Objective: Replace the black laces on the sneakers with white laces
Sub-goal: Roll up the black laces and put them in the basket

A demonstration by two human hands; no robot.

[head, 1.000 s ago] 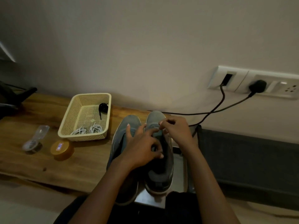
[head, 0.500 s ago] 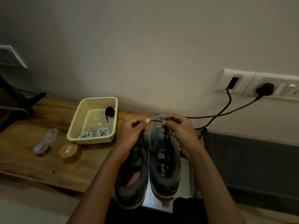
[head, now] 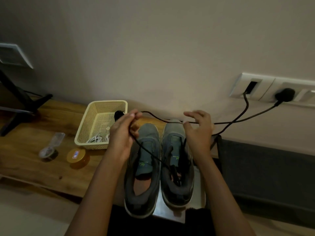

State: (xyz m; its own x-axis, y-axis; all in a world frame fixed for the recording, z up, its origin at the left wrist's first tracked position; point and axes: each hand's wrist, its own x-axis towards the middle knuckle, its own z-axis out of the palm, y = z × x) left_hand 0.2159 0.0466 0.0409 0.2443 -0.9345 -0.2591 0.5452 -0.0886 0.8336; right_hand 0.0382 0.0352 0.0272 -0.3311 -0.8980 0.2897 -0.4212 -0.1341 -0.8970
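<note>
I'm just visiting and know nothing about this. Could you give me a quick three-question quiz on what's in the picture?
1. How many black cables leave the wall sockets?
2. True or false: the white laces lie in the cream basket.
3. The black lace gripped by the left hand runs down into: A the right sneaker; B the basket; C the wall sockets.
Key: 1 two; 2 true; 3 A.
</note>
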